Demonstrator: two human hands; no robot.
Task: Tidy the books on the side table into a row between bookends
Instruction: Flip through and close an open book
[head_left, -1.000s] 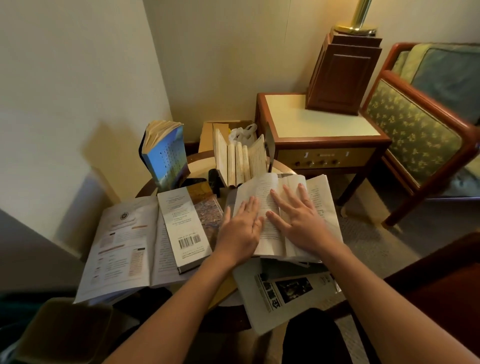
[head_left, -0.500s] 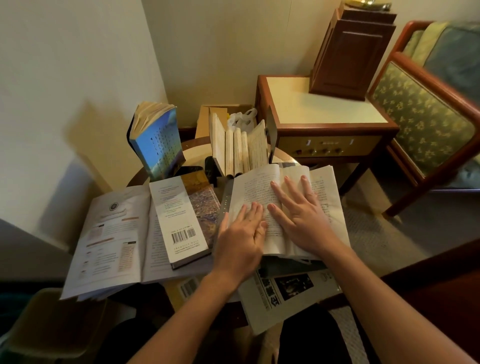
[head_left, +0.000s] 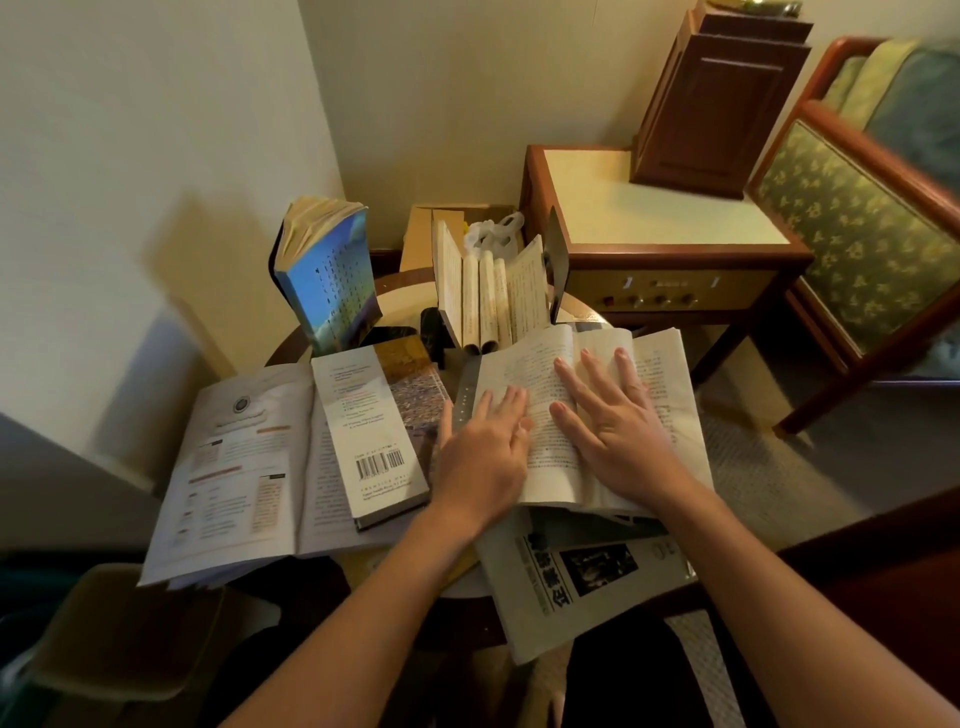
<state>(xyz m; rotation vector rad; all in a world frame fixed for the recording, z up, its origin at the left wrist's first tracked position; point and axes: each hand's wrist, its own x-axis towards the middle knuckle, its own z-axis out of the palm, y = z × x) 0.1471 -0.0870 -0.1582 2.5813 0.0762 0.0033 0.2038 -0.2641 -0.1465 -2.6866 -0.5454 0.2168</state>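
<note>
Flat, fingers spread, both the left hand (head_left: 483, 457) and right hand (head_left: 618, 426) press the open book (head_left: 660, 374) on the side table (head_left: 582, 312)

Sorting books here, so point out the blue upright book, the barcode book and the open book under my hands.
blue upright book (head_left: 332, 291), head view, front cover.
barcode book (head_left: 363, 415), head view, white back cover.
open book (head_left: 662, 376), head view, right-hand page.
</note>
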